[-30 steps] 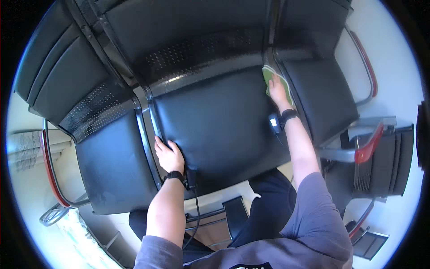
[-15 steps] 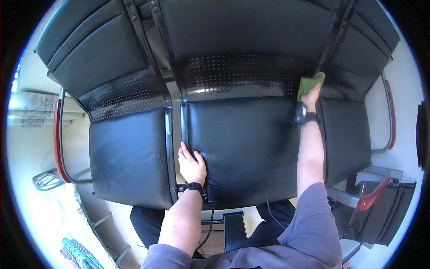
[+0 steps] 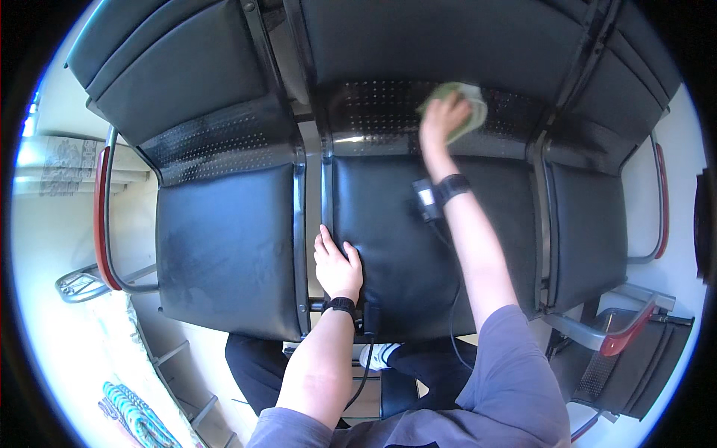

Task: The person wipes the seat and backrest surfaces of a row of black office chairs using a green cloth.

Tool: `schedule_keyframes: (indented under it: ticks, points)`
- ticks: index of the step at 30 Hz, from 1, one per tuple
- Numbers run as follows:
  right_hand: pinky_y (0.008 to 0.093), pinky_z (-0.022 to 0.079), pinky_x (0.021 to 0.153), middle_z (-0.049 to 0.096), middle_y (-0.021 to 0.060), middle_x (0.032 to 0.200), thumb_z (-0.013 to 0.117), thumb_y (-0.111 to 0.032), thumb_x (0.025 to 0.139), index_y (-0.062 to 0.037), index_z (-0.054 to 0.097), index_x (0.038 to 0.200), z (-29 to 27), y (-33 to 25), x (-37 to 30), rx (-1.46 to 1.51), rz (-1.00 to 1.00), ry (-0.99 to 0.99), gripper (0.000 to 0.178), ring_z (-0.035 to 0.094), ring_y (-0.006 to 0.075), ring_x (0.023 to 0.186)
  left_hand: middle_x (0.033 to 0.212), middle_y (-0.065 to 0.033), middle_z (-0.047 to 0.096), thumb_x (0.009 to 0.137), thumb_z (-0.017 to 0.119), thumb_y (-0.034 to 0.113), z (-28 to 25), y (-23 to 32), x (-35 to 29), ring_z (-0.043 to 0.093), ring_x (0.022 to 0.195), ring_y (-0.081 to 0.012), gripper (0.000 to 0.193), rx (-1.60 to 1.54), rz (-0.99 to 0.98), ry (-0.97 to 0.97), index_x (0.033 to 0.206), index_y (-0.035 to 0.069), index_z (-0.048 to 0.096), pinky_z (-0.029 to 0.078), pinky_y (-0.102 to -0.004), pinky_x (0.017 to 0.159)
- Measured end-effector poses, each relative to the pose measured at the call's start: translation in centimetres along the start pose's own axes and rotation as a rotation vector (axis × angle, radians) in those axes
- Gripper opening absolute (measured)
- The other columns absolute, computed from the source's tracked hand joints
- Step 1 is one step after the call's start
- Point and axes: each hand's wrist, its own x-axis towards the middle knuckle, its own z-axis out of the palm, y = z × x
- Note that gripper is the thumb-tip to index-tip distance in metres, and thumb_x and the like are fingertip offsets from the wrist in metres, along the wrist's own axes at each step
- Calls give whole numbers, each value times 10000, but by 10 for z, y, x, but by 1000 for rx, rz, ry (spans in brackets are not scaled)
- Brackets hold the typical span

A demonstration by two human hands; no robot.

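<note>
A row of black padded seats with a perforated metal strip [image 3: 373, 112] at the base of the backrests stands before me. My right hand [image 3: 442, 123] presses a green cloth [image 3: 475, 112] against the strip of the middle seat; hand and cloth are smeared by motion. On the left front corner of the middle seat cushion [image 3: 396, 239] rests my left hand [image 3: 340, 265], its fingers stretched out and holding nothing. Each wrist wears a black band with a small device and a cable.
Red-topped armrests [image 3: 102, 216] stand at both ends of the row. Another black seat [image 3: 627, 366] is at the lower right. A coil of blue-green rope [image 3: 134, 414] lies on a pale cloth-covered surface at the lower left. Metal bars separate the seats.
My right hand has swept the cloth leftward along the perforated strip, from its right end toward the middle. The left hand stays at the cushion's corner. The whole view has shifted slightly.
</note>
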Motion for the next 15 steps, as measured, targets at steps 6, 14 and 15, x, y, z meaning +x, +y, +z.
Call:
schedule_keyframes:
  ticks: [6,14,15]
  points:
    - [559,82,1031,38,158,1435,425,-319,884,-294,297,1335,10,-106,-78,-180,-743,-772,470,15,377,1315,1197,-191,425,807,452,232,-3,-4,-1,479,1011,-325,538,22,-3,16,1279,12,317,437,-390,821]
    - [390,116,1068,191,45,1426,416,-320,882,-223,196,1373,4,-81,-84,-45,-847,-747,546,146,210,1323,1185,-182,429,807,450,234,-3,-4,-2,474,1020,-328,534,36,7,20,1278,17,322,434,-397,820]
    - [376,127,1068,232,46,1413,416,-322,882,-210,182,1376,0,-73,-81,25,-825,-784,557,170,203,1317,1185,-182,429,807,450,234,-3,-4,-3,474,1020,-328,534,35,9,14,1278,17,322,434,-397,820]
